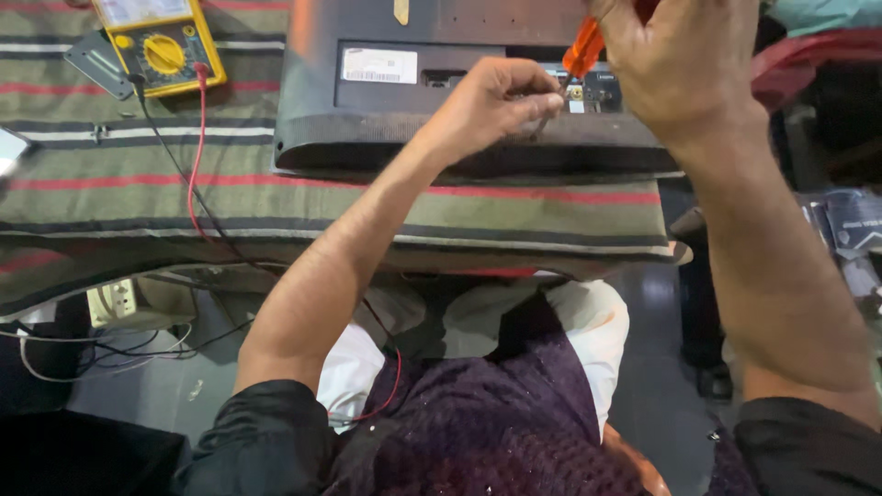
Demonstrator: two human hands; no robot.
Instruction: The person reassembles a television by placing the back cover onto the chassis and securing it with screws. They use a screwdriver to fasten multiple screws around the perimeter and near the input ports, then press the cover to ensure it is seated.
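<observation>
Right hand (684, 64) was wrapped tight round the orange handle of a screwdriver (583, 48), fingers closed on it, w/ the shaft angled down toward a small connector panel on the back of a TV (367, 119). Left hand (496, 96) was pinched at the tip end, thumb & fingertips closed together right by the shaft; it probably held a tiny screw or steadied the tip, but the view was too small to tell.

The screwdriver looked light & stiff, its plastic handle the place to hold it. The TV lay face down on a striped blanket (138, 184) over a table, near the top edge of the view. Judged from its size, it was bulky, w/ a fragile screen underneath; best lifted by both side edges, never by the panel.

A yellow meter (165, 46) sat top left on the blanket, well apart from the hands, its red & black leads (195, 174) trailing down over the edge. A wall socket box (115, 303) w/ loose wires sat below.
</observation>
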